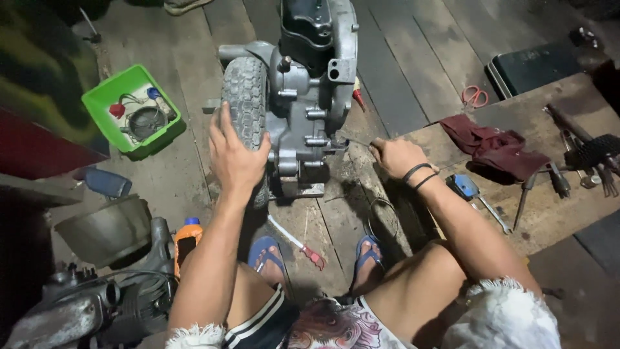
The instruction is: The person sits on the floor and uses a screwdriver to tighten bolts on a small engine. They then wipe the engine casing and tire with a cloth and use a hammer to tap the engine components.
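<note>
The person sits low on a wooden floor (413, 58), feet in blue sandals, facing a grey engine block (310, 97) with a small knobby tyre (244, 97) mounted on its left side. The left hand (234, 155) lies flat on the tyre, fingers spread wide over the tread, gripping nothing. The right hand (395, 157) is closed narrowly around a thin metal tool (354, 140), whose tip reaches the lower right side of the engine block; which kind of tool it is cannot be told. Two dark bands circle the right wrist. The engine block stands upright on the floor, directly ahead of the person, between the two arms. A screwdriver with a red handle (303, 245) lies on the floor between the feet. To the left sits a green tray (103, 97) holding small parts, well apart from the tyre. On the right, a low wooden board (549, 213) carries a dark red rag (497, 148), a blue-handled tool (466, 187) and several wrenches. Red scissors (475, 97) lie beyond it. An orange bottle (188, 236) stands near the left elbow.
</note>
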